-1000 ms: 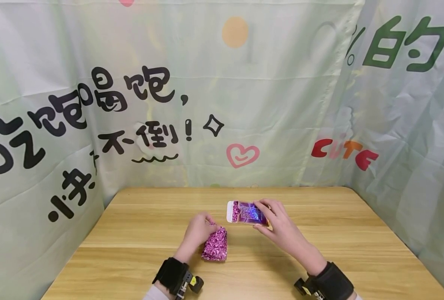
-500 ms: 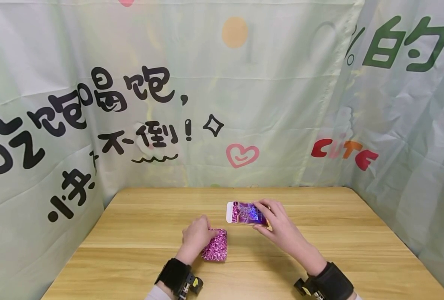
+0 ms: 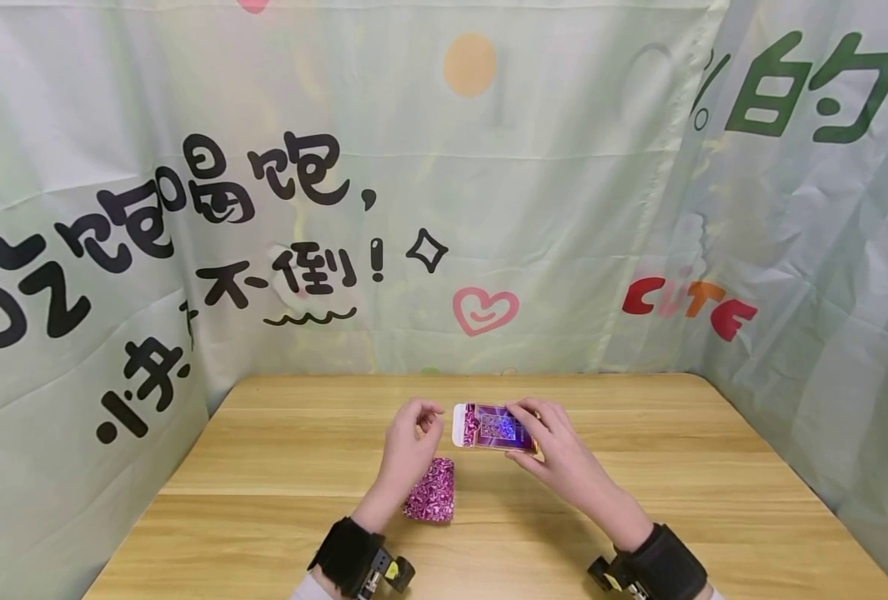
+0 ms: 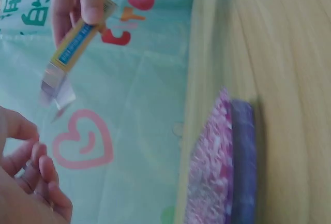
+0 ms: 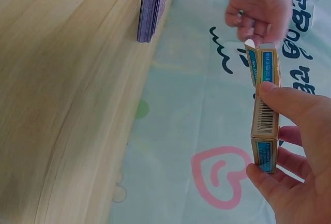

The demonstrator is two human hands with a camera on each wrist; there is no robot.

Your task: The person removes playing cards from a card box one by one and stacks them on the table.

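Note:
My right hand holds a small purple card box by its right end above the table, its white flap facing left. In the right wrist view, the thumb and fingers grip the box by its narrow edges, barcode side showing. My left hand is raised just left of the flap, touching nothing, its fingers loosely bent; they also show in the left wrist view. Below it lies a stack of pink-and-purple patterned cards, its left edge partly hidden by that hand and wrist.
The wooden table has a printed light green cloth hanging behind it and at both sides. A black strap with a small camera sits on each wrist.
My left hand has let go of the card stack and risen up and slightly right to beside the box flap. The stack now lies by itself. The right hand and box have barely moved.

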